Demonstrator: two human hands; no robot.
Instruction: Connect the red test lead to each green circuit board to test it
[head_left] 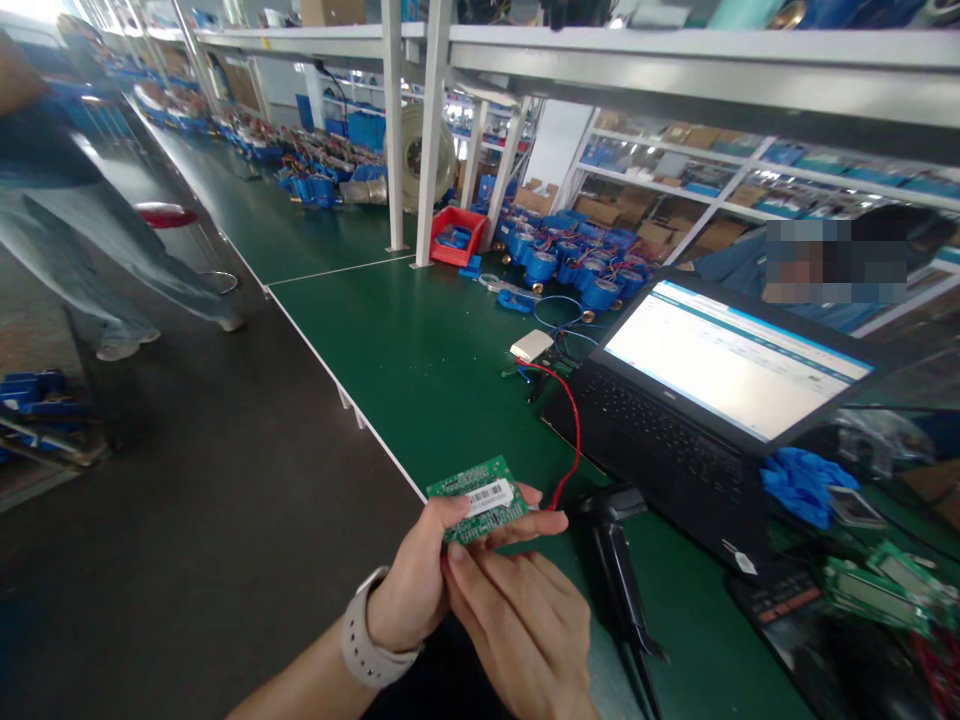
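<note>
A small green circuit board [478, 498] with a white barcode label is held above the near edge of the green table [420, 350]. My left hand [412, 590], with a pale watch on the wrist, pinches the board's left side between thumb and fingers. My right hand [517, 620] lies under and beside the board, its fingers closed against the lower edge. A red wire [571, 430] runs from the board's right side up towards a small white box [532, 345]. A black handheld scanner [611, 530] stands just right of my hands.
An open black laptop [697, 400] with a lit screen sits to the right, blue gloves [802, 480] and more green boards [877, 590] beside it. Several blue round devices [577, 265] and a red bin [457, 235] lie farther back. A person walks at the left; another person sits behind the laptop.
</note>
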